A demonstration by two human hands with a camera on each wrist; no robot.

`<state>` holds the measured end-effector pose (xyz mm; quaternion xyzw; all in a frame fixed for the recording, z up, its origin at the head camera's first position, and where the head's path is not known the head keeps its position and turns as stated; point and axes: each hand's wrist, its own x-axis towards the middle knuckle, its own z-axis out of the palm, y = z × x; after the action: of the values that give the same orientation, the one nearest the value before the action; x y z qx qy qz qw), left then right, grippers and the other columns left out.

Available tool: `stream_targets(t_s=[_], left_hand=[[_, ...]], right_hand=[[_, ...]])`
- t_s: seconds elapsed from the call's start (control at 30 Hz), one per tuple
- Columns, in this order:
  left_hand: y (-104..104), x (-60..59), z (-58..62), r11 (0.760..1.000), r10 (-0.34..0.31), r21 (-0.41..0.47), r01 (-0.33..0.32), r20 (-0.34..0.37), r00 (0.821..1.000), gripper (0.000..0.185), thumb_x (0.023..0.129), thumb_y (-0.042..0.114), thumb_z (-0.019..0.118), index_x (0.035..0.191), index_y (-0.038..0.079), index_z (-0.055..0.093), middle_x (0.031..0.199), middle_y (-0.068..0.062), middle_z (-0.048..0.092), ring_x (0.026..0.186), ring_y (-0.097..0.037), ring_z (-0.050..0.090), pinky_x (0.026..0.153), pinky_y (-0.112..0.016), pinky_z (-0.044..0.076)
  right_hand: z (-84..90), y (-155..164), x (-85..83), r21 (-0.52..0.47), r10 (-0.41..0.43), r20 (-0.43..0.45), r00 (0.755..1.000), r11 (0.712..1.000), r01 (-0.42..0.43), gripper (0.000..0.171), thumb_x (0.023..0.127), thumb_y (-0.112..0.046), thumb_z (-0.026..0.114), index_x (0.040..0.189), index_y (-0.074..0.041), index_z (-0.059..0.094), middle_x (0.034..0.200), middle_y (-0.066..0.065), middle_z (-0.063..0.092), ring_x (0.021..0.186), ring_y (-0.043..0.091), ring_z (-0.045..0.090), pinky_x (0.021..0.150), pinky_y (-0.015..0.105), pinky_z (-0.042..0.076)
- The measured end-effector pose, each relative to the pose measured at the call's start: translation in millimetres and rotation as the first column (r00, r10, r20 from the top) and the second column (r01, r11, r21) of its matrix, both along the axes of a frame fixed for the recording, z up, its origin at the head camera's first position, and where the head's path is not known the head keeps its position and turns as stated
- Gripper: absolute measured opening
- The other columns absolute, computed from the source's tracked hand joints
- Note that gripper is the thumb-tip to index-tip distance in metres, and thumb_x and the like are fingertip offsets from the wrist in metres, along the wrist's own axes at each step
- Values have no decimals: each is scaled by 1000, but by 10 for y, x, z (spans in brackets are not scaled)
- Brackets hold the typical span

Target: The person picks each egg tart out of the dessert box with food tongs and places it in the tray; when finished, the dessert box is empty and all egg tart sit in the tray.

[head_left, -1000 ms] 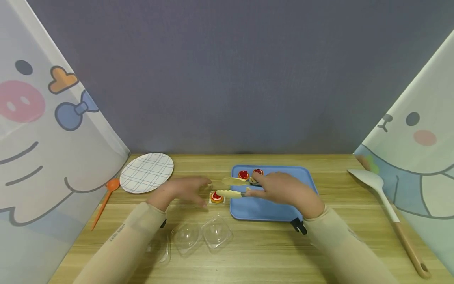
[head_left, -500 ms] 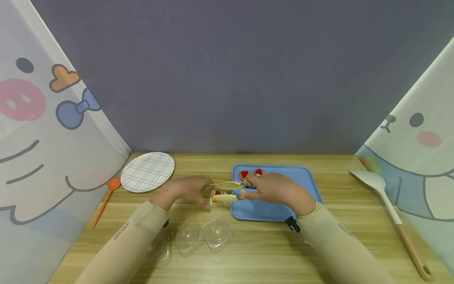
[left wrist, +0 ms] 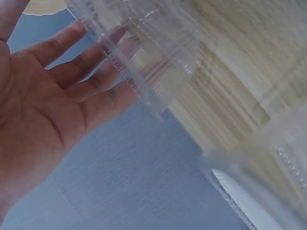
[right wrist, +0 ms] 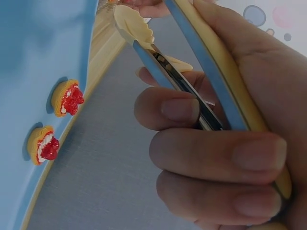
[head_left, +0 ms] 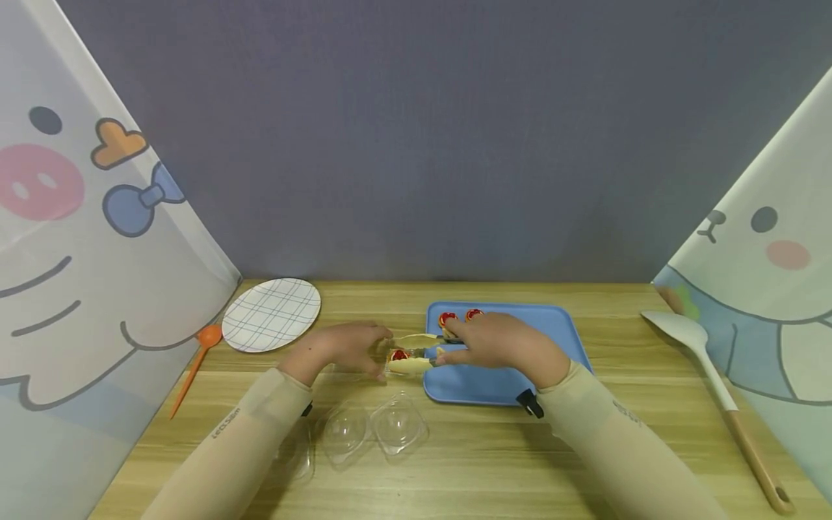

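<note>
A mini fruit tart (head_left: pixel 399 354) with a red topping sits in a clear plastic box at mid-table. My left hand (head_left: pixel 354 347) holds that box by its left side; in the left wrist view its fingers show through the clear plastic (left wrist: pixel 144 48), the thumb tip out of frame. My right hand (head_left: pixel 503 347) grips tongs (head_left: pixel 411 366) with cream scalloped tips, which reach to the tart. The near tip partly covers it, so I cannot tell whether they touch. On the blue tray (head_left: pixel 477 386) stand two more tarts (right wrist: pixel 67 98), partly behind the right hand in the head view.
Clear domed plastic boxes (head_left: pixel 398 426) lie open at the front. At the left are a checked plate (head_left: pixel 271 315) and an orange spoon (head_left: pixel 206 338). A white turner (head_left: pixel 702 354) with a wooden handle lies at the right. A grey wall closes the back.
The right hand with the tongs has moved slightly left, and the near tip has slid lower over the tart. The left hand has barely moved.
</note>
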<state>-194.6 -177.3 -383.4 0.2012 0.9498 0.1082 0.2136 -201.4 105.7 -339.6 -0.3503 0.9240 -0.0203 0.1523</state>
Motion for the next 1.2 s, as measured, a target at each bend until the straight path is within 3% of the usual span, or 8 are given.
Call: stream_targets(t_s=[0.2, 0.37, 0.43, 0.5, 0.67, 0.93, 1.03, 1.2], left_hand=[[2, 7, 4, 1000, 1, -8, -1, 6, 1000, 83, 79, 45, 82, 147, 15, 47, 152, -12, 46, 138, -33, 47, 112, -49, 42], [9, 11, 8, 1000, 6, -14, -6, 3, 1000, 83, 79, 46, 82, 147, 16, 46, 153, -11, 45, 140, -32, 45, 113, -49, 41], [11, 16, 7, 1000, 10, -17, -10, 3, 1000, 82, 79, 46, 82, 147, 17, 47, 154, -10, 45, 141, -32, 45, 113, -49, 41], [13, 19, 1, 1000, 14, -18, -14, 5, 1000, 82, 79, 47, 82, 147, 18, 47, 154, -10, 45, 141, -32, 44, 113, -48, 41], [11, 17, -14, 1000, 14, 1, -14, 11, 1000, 82, 79, 46, 82, 147, 16, 47, 153, -10, 46, 140, -32, 45, 113, -49, 40], [-2, 3, -27, 1000, 6, 1, -6, -1, 1000, 82, 78, 46, 83, 146, 16, 48, 151, -9, 48, 139, -31, 46, 113, -48, 41], [4, 0, -24, 1000, 5, -6, -5, -2, 1000, 82, 78, 47, 82, 146, 16, 48, 151, -9, 48, 139, -31, 46, 113, -48, 41], [6, -1, -27, 1000, 2, -15, -2, -4, 1000, 81, 79, 46, 82, 146, 16, 48, 151, -9, 48, 140, -31, 46, 114, -48, 40]], right_hand=[[16, -46, -4, 18, 2, -3, 1000, 1000, -2, 66, 89, -73, 51, 136, -27, 55, 132, -8, 66, 118, 25, 64, 99, 47, 51], [15, -90, 2, 44, 2, -24, 1000, 999, -1, 69, 90, -73, 51, 140, -25, 53, 134, -8, 65, 122, 24, 63, 101, 47, 50], [11, -108, 8, 51, 7, -37, 999, 999, -5, 68, 90, -72, 52, 137, -24, 54, 129, -7, 66, 115, 22, 65, 97, 45, 52], [1, -122, 17, 61, 13, -46, 999, 998, -10, 64, 89, -72, 53, 130, -23, 56, 114, -4, 71, 99, 20, 68, 87, 42, 54], [-41, -147, 48, 63, 12, -62, 998, 998, -8, 57, 88, -72, 54, 117, -23, 57, 82, -3, 66, 70, 15, 60, 69, 37, 52], [-110, -164, 76, 43, 17, -112, 994, 999, -12, 48, 90, -69, 54, 98, -22, 52, 60, -5, 48, 55, 17, 50, 59, 36, 44], [-130, -167, 78, 41, 23, -115, 993, 999, -18, 49, 91, -68, 55, 102, -20, 53, 59, -5, 45, 53, 16, 46, 57, 35, 43], [-145, -172, 84, 36, 25, -108, 994, 999, -21, 57, 92, -67, 53, 123, -19, 56, 66, -5, 55, 58, 16, 54, 65, 40, 51]])
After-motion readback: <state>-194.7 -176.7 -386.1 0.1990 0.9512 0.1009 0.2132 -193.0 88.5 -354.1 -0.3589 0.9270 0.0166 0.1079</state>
